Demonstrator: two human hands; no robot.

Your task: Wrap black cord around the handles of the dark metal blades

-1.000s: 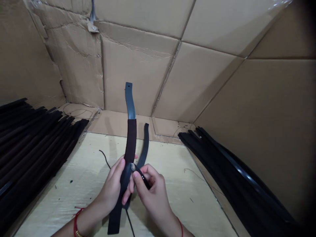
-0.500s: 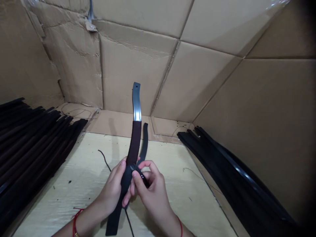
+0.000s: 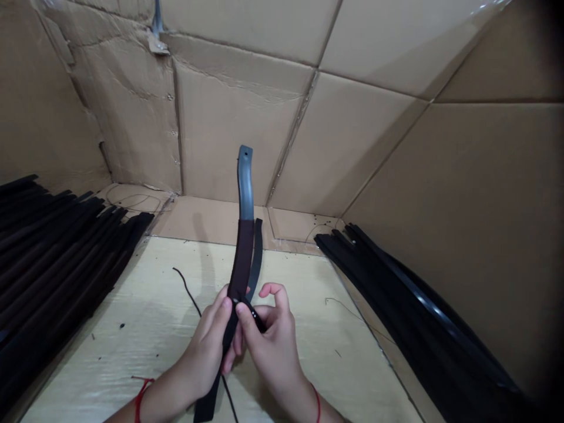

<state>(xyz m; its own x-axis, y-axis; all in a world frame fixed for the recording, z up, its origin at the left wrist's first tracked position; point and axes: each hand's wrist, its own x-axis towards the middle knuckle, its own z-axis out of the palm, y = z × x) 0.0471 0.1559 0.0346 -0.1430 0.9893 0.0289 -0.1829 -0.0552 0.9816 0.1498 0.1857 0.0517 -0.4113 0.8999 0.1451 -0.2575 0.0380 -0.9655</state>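
A long curved strip [image 3: 242, 258] stands nearly upright before me. Its upper end is bare grey metal with a small hole, the middle has a dark brown cover, and the lower part is black. My left hand [image 3: 207, 335] is closed around the strip just below the brown cover, thumb pressed on its face. Between the thumb and fingers of my right hand [image 3: 273, 338] is a small black-handled blade [image 3: 254, 314]. Its tip meets the strip at the lower edge of the brown cover, beside my left thumb. The right index finger is raised and bent.
Behind the held strip lies another dark strip [image 3: 257, 252]. A thin black cord [image 3: 187, 286] rests on the pale board [image 3: 343, 352]. Dark strips are piled at left [image 3: 57, 258] and right [image 3: 396, 294]. Cardboard walls [image 3: 247, 88] rise around the back and sides.
My left thumb has moved up and right, closer to the blade's tip. The strip has turned slightly, and the right index finger has lifted away from the blade.
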